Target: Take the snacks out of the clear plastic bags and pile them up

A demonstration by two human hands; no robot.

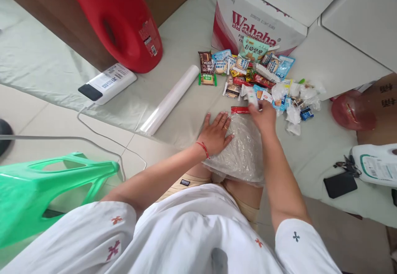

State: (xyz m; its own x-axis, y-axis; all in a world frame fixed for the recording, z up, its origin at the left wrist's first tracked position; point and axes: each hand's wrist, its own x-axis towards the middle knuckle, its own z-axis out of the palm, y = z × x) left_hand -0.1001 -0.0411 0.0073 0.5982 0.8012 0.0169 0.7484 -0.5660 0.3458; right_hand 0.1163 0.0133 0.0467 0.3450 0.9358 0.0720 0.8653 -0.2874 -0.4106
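My left hand (216, 134) lies flat with spread fingers on a clear plastic bag (243, 147), pressing its left side. The bag looks flat and has a red strip along its far edge; its near end reaches over my thighs. My right hand (265, 116) is closed in a pinch on a small white packet (252, 96), just past the bag's far right corner. Right behind that hand is a pile of wrapped snacks, among them a green nut packet (254, 49), a brown cocoa biscuit packet (205, 63) and crumpled clear wrappers (293, 114).
A clear plastic roll (170, 100) lies left of the bag. Farther left are a white corded device (111, 81), a red jug (136, 30) and a green stool (56, 183). A Wahaha carton (260, 21) stands behind. At right are a black wallet-like item (340, 185) and a white bottle (376, 164).
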